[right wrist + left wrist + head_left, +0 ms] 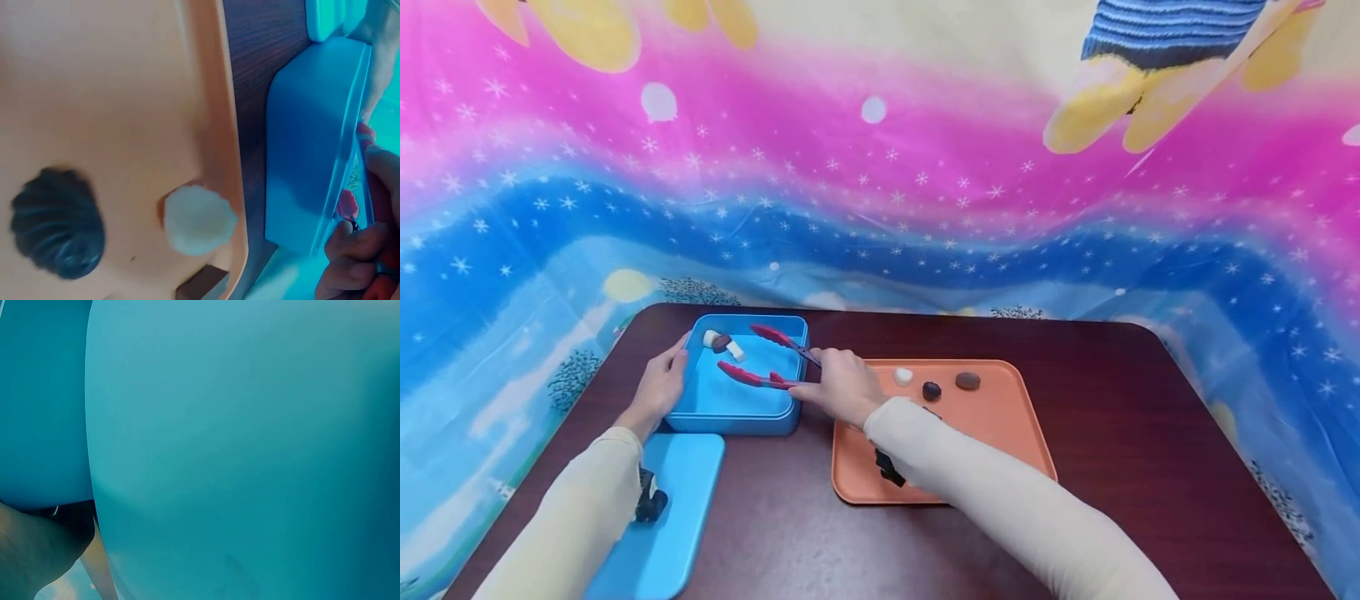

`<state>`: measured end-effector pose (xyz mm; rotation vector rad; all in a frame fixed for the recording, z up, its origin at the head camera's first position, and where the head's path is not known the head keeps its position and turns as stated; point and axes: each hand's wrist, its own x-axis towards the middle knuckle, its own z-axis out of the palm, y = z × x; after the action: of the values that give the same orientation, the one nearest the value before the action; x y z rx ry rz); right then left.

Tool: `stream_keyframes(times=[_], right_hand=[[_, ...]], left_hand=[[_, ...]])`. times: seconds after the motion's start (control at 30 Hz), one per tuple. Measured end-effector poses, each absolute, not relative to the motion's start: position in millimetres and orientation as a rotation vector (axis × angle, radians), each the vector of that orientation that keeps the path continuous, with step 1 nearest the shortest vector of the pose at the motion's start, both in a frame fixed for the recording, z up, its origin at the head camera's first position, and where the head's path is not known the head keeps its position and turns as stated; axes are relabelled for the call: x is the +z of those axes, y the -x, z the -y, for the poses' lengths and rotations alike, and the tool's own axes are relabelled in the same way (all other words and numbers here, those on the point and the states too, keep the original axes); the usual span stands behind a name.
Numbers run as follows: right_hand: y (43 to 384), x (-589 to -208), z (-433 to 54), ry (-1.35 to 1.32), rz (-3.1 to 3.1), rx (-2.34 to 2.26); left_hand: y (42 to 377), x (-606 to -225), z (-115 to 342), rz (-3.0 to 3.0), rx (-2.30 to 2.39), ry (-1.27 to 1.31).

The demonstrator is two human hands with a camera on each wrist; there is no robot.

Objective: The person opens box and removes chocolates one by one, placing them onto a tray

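Observation:
My right hand (pixel 846 385) holds red-tipped tongs (pixel 747 375) over a blue box (pixel 730 422). The tong tips are spread apart with nothing between them. Inside the box, near its far left corner, a brown piece (pixel 722 343) lies between two white ones, like chocolates. My left hand (pixel 662 383) holds the box's left side, its thumb at the rim. An orange tray (pixel 1000 433) right of the box carries a white piece (pixel 200 220), a dark ridged shell-shaped piece (pixel 59 224) and a brown oval piece (pixel 967 381). My right forearm hides part of that tray.
A flat blue lid (pixel 673 517) lies in front of the box, under my left wrist. Everything stands on a dark brown table (pixel 1120 400). Behind it hangs a patterned cloth (pixel 880 183), which also runs along both sides.

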<state>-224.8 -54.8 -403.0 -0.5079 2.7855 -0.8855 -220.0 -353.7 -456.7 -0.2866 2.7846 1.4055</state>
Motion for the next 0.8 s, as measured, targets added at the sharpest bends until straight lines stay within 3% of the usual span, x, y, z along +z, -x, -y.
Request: stream_keyframes(times=[0.8], right_hand=[[223,-410,89,0.571,-3.003,-0.448]], left_hand=[[218,-456,353,-2.787,1.403,0.270]])
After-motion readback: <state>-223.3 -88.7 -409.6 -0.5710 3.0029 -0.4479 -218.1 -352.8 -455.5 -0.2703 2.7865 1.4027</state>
